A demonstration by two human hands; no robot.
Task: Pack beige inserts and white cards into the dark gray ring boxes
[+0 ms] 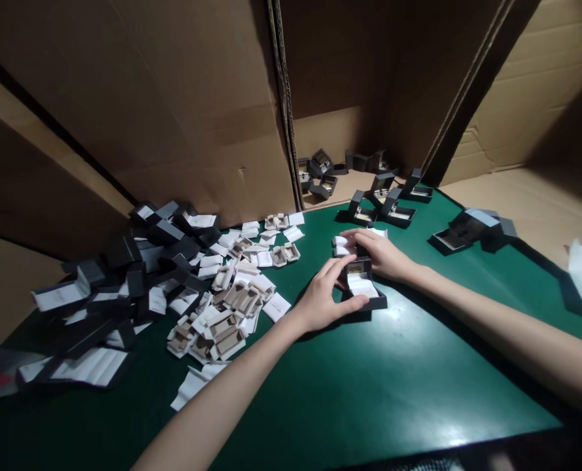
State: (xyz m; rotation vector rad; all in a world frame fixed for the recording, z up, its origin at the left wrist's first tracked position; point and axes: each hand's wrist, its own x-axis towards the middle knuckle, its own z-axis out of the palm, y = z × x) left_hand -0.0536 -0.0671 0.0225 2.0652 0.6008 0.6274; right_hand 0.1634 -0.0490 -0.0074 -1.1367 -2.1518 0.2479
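Note:
My left hand (324, 297) is closed around the side of a small black box (378, 301), thumb along its front and fingers at its back. The box is a hinged jewelry-type case with its lid up and a white lining (361, 285) inside. Just behind the box, my right hand (382, 254) has its fingers bent over a small white folded insert (342, 244). Part of that insert is hidden under the fingertips. A scrap of white paper (378, 232) shows beyond the right hand.
Black boxes with white linings (163, 232) are heaped at the left. Beside them lies a pile of white inserts (242, 297) with brown undersides. Several open black boxes (397, 212) stand at the back. Another (452, 239) is at the right. Cardboard walls (197, 98) rise behind the green table (418, 386).

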